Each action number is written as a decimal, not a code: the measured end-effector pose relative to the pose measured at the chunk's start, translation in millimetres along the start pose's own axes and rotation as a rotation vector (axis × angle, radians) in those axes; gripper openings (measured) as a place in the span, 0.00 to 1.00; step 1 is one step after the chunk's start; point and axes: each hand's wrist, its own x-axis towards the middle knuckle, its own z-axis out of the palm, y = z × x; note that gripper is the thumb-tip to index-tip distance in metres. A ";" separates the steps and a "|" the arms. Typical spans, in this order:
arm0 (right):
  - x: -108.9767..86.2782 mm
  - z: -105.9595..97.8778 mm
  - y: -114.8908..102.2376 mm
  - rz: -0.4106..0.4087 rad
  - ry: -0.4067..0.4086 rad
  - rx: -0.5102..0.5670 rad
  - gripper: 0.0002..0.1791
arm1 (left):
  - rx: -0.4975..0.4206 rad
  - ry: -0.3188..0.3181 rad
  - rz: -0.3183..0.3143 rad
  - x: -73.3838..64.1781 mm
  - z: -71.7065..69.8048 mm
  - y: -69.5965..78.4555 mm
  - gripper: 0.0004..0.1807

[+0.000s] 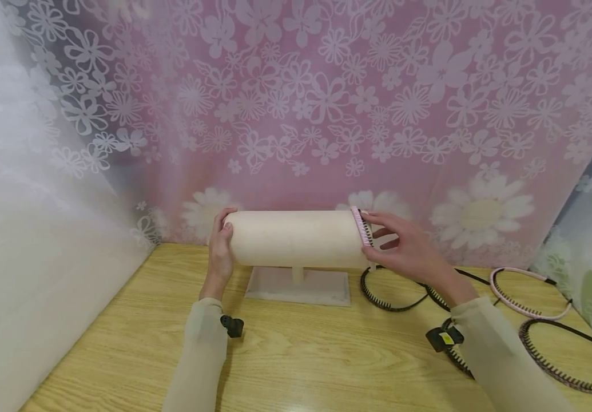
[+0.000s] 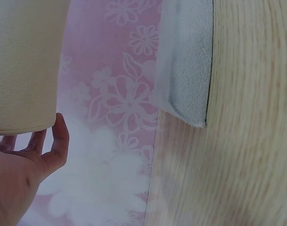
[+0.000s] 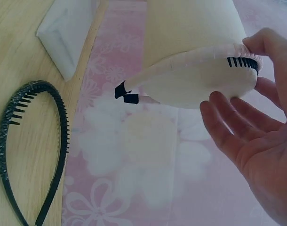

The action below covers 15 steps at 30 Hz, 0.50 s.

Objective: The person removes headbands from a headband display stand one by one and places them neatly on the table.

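A cream padded headband stand (image 1: 290, 237), a horizontal cylinder on a short post, stands on the table. My left hand (image 1: 221, 249) grips its left end, thumb in front and fingers round the rim; in the left wrist view the bent fingers (image 2: 61, 143) touch the cylinder's edge. At the opposite end, a pink headband (image 1: 360, 226) with black comb teeth lies over the cylinder. Its black tips (image 3: 127, 92) hang at the lower side in the right wrist view. My right hand (image 1: 411, 252) pinches this headband between thumb and fingers, the other fingers spread beside the cylinder's end face.
The stand's pale rectangular base (image 1: 275, 286) rests on the wood-grain table (image 1: 296, 355). Right of it lie a black toothed headband (image 1: 385, 306), another pink headband (image 1: 517, 311) and a dark glittery headband (image 1: 548, 363), partly overlapped by the right arm. A flowered pink curtain (image 1: 301, 143) hangs behind.
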 end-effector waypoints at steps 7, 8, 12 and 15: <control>-10.2 7.6 2.0 -0.043 0.095 0.033 0.27 | -0.004 0.007 0.006 0.7 -1.4 -2.6 0.26; -10.6 8.8 2.8 -0.052 0.109 0.043 0.26 | 0.002 0.005 0.004 0.7 -1.5 -2.7 0.26; -11.0 12.1 5.7 -0.098 0.161 0.063 0.24 | 0.016 -0.006 -0.005 1.6 -1.5 -2.0 0.27; -10.1 13.9 6.3 -0.113 0.183 0.061 0.23 | 0.021 -0.012 -0.010 3.7 -1.6 -1.0 0.27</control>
